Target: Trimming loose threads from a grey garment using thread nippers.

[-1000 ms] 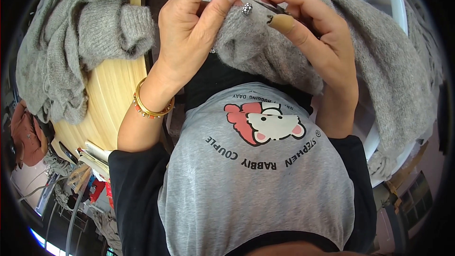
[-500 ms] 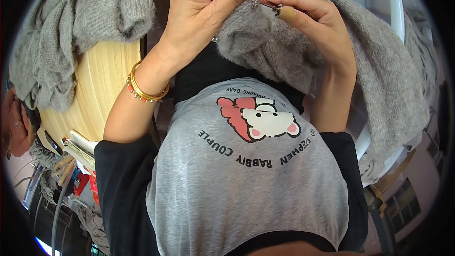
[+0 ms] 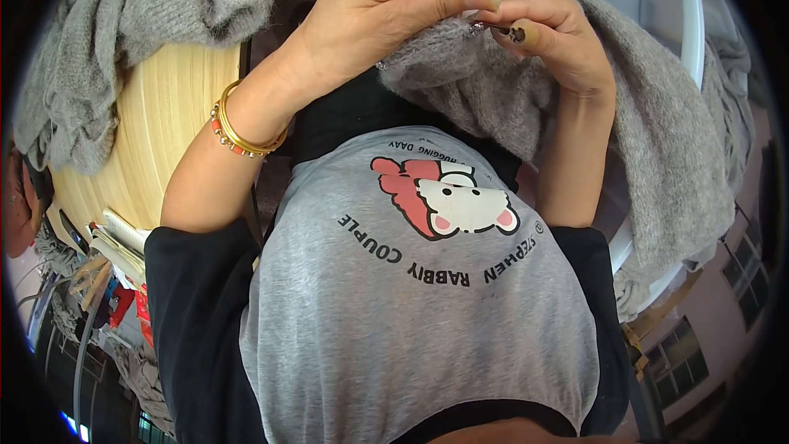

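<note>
Right hand [image 3: 565, 45] holds a dark tool [image 3: 500, 28] at a silver button [image 3: 477, 26].

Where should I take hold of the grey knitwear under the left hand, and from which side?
Probably by the knitwear's bunched fold, coming from the picture's lower left: its rounded edge bulges out below the left hand, while the right hand holds a small dark tool on the other side.
</note>
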### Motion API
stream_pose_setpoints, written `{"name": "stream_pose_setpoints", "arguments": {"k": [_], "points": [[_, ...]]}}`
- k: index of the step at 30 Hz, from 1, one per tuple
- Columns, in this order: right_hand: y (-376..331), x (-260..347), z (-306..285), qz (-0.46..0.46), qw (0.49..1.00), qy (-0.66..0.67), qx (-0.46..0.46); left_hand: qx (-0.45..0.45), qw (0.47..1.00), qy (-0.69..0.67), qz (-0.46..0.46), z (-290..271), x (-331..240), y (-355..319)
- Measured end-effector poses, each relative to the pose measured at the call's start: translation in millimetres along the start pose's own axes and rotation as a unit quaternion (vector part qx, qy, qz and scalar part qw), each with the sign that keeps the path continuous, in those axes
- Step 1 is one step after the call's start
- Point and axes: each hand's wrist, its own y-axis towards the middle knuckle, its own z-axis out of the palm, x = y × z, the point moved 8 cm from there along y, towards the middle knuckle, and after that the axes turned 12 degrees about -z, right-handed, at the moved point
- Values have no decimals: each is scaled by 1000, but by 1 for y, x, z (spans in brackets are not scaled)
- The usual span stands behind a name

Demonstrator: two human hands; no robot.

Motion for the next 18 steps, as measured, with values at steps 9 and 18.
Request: {"name": "stream_pose_setpoints", "arguments": {"k": [9, 18], "points": [[-11, -30, -9, 49, 998, -18, 18, -23, 979, -37, -200, 3, 17, -2], [-8, -36, -7, 11, 999, 18, -31, -126, 956, -144, -222, -12, 29, -14]]}}
